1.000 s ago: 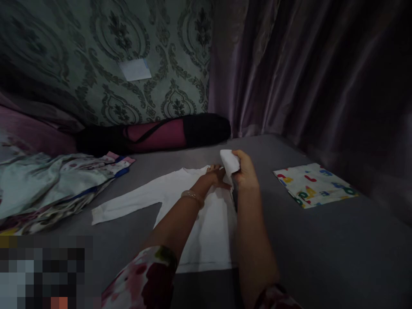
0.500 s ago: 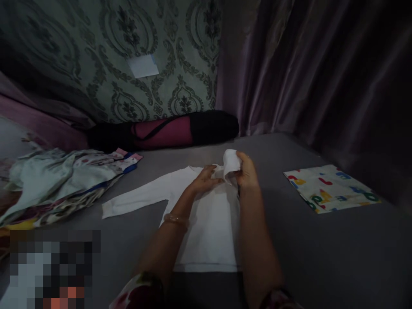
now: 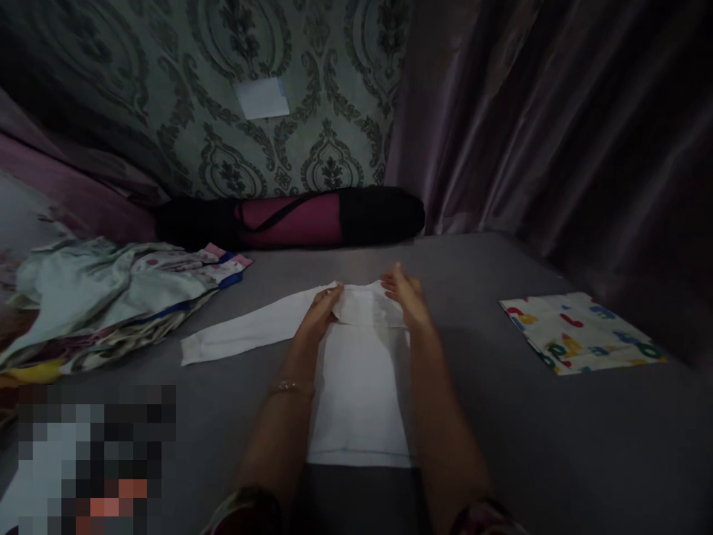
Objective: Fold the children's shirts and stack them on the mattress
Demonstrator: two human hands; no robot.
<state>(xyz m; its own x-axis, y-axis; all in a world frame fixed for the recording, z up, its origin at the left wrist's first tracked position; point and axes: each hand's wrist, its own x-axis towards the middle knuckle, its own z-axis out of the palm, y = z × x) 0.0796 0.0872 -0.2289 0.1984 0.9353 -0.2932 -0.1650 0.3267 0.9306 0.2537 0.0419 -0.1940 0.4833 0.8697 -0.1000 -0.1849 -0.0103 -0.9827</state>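
A white long-sleeved shirt (image 3: 359, 394) lies flat in front of me, neckline away from me. One sleeve (image 3: 250, 323) stretches out to the left; the other is folded across the chest as a band (image 3: 368, 306). My left hand (image 3: 323, 308) is at the shirt's left shoulder beside the neckline, its fingers closed on the cloth. Over the right shoulder edge, my right hand (image 3: 409, 296) has its fingers stretched out and apart, touching the fold and gripping nothing. My forearms hide parts of the shirt's sides.
A heap of clothes (image 3: 122, 290) lies at the left. To the right is a folded cloth with colourful prints (image 3: 582, 334). A long black and maroon bag (image 3: 295, 219) lies along the wall, and a curtain (image 3: 473, 126) hangs behind the grey surface (image 3: 557, 446).
My right hand has let go of the raised sleeve, which now lies flat across the chest. My left hand has shifted left to the shirt's shoulder.
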